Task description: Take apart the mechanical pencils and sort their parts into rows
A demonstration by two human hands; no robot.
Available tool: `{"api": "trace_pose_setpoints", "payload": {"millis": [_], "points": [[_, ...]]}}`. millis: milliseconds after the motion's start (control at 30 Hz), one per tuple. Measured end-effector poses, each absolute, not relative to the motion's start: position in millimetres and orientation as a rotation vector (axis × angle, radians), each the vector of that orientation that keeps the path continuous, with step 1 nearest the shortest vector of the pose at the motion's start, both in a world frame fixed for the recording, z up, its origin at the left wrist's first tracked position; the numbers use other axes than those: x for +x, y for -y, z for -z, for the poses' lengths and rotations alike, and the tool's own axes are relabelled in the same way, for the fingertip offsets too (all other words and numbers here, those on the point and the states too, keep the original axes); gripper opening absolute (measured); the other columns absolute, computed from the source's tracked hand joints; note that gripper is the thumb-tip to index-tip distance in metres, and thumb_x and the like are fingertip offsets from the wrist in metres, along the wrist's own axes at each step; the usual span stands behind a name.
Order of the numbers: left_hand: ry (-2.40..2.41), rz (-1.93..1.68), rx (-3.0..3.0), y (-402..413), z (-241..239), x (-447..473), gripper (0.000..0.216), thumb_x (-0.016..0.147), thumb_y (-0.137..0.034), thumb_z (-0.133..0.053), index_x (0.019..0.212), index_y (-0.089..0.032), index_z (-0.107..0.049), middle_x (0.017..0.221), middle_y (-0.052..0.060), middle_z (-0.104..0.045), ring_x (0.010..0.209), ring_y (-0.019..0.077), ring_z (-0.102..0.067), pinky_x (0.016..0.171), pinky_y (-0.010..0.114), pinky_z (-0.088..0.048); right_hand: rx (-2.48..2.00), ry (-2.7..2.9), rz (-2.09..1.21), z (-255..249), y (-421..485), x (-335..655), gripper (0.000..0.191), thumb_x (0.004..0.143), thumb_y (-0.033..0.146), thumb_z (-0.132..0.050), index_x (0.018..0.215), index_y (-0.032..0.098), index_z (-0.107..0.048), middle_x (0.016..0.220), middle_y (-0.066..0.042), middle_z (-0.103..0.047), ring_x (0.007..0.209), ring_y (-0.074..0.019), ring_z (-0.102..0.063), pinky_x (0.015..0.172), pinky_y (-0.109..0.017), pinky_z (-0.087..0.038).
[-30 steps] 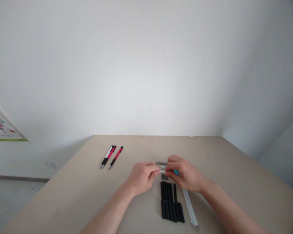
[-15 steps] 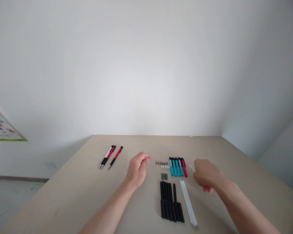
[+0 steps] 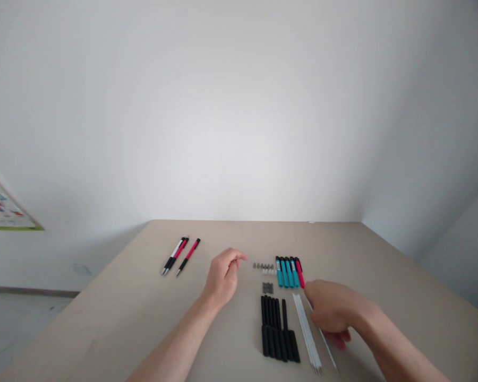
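My right hand (image 3: pixel 329 306) is low over the table's right side, fingers closed round a thin white pen refill (image 3: pixel 329 351). The refill slants beside a bundle of white refills (image 3: pixel 307 334), its lower end pointing towards me. Just beyond that hand is a red pen barrel (image 3: pixel 300 273) next to several teal pen barrels (image 3: pixel 287 272). My left hand (image 3: pixel 224 273) rests left of a row of small grey pen tips (image 3: pixel 263 266), fingers curled and the index finger reaching towards them. Whether anything is in those curled fingers is hidden.
Small white parts (image 3: pixel 269 272) and springs (image 3: pixel 267 288) lie in the middle. Nearer me are slim black tubes (image 3: pixel 271 312) and thicker black grips (image 3: pixel 278 344). Assembled pens (image 3: pixel 188 258) lie at the far left. A wall (image 3: pixel 239 132) rises behind the table (image 3: pixel 123 318).
My right hand has moved nearer me and slightly left, bringing the refill alongside the white bundle. My left hand has stayed almost still.
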State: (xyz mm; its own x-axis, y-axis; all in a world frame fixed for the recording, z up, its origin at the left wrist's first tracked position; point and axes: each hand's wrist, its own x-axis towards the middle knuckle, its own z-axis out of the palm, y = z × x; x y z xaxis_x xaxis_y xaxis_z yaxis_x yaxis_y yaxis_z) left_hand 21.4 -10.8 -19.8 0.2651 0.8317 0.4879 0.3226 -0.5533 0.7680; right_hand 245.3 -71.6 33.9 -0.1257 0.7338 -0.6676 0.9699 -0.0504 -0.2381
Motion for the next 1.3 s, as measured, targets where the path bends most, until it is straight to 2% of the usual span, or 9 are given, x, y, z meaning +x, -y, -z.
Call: {"api": "trace_pose_setpoints", "payload": {"millis": [133,333,667,767,833,900,1033,1100,1300], "points": [[-1.039,-1.258,2.012,11,19,21,0.030,0.077,-0.006,-0.033,0.080,-0.015,-0.062,0.068,0.001,-0.051,0.066,0.0139,-0.049,0.065,0.023,-0.036,1.786,-1.909,1.032,-32,70,242,0.026,0.061,0.008,-0.041,0.036,0.014,-0.044,0.050,-0.008,-0.060,0.040,-0.0134,-0.054,0.042,-0.020,-0.041],[-1.042,-1.252,2.011,12,18,21,0.031,0.077,-0.006,-0.034,0.080,-0.015,-0.063,0.068,0.002,-0.052,0.067,0.0143,-0.050,0.065,0.024,-0.036,1.847,-1.926,1.082,-31,70,240,0.046,0.079,0.023,-0.044,0.033,0.016,-0.040,0.039,-0.003,-0.049,0.030,-0.0088,-0.041,0.043,-0.021,-0.040],[-1.010,-1.288,1.872,13,18,23,0.027,0.074,-0.009,-0.038,0.077,-0.015,-0.065,0.066,0.001,-0.050,0.063,0.0132,-0.048,0.059,0.023,-0.035,1.887,-1.954,1.154,-31,72,238,0.045,0.077,0.031,-0.049,0.035,0.017,-0.042,0.037,-0.001,-0.049,0.029,-0.0094,-0.041,0.040,-0.022,-0.036],[-0.902,-1.319,1.468,12,16,25,0.021,0.073,-0.014,-0.043,0.075,-0.014,-0.063,0.057,-0.002,-0.043,0.046,0.0082,-0.034,0.045,0.021,-0.025,2.074,-2.148,0.980,-35,64,234,0.043,0.080,0.036,-0.048,0.042,0.017,-0.049,0.041,-0.003,-0.052,0.034,-0.0110,-0.044,0.042,-0.023,-0.033],[-0.752,-1.362,1.128,10,13,25,0.017,0.073,-0.016,-0.045,0.076,-0.013,-0.061,0.054,-0.004,-0.040,0.040,0.0056,-0.025,0.042,0.020,-0.021,2.221,-2.442,0.689,-37,60,228,0.042,0.084,0.040,-0.046,0.051,0.016,-0.056,0.049,-0.004,-0.058,0.044,-0.0123,-0.051,0.046,-0.022,-0.032],[-0.579,-1.397,0.885,7,9,23,0.015,0.073,-0.016,-0.048,0.080,-0.013,-0.060,0.057,-0.003,-0.043,0.041,0.0047,-0.025,0.044,0.020,-0.025,2.166,-2.699,0.634,-36,60,218,0.038,0.085,0.044,-0.045,0.064,0.017,-0.063,0.061,-0.004,-0.064,0.054,-0.0131,-0.055,0.051,-0.022,-0.033],[-0.383,-1.384,0.691,7,5,21,0.016,0.074,-0.013,-0.051,0.087,-0.014,-0.060,0.062,-0.002,-0.045,0.047,0.0053,-0.033,0.053,0.022,-0.035,1.923,-2.933,0.880,-24,68,197,0.026,0.082,0.040,-0.054,0.096,0.020,-0.064,0.078,-0.001,-0.069,0.062,-0.0129,-0.057,0.058,-0.022,-0.037],[-0.350,-1.350,0.664,9,4,23,0.017,0.075,-0.012,-0.051,0.089,-0.015,-0.060,0.064,-0.002,-0.046,0.050,0.0057,-0.037,0.058,0.024,-0.039,1.883,-2.966,0.980,-17,71,189,0.025,0.082,0.037,-0.054,0.097,0.020,-0.063,0.078,-0.001,-0.068,0.062,-0.0127,-0.057,0.057,-0.022,-0.037],[-0.322,-1.231,0.674,17,-1,29,0.013,0.078,-0.017,-0.057,0.090,-0.014,-0.060,0.078,0.003,-0.056,0.067,0.0104,-0.052,0.074,0.031,-0.045,1.990,-3.015,1.119,-15,66,192,0.022,0.086,0.029,-0.045,0.074,0.017,-0.059,0.063,0.000,-0.063,0.057,-0.0121,-0.054,0.055,-0.022,-0.037]]}}
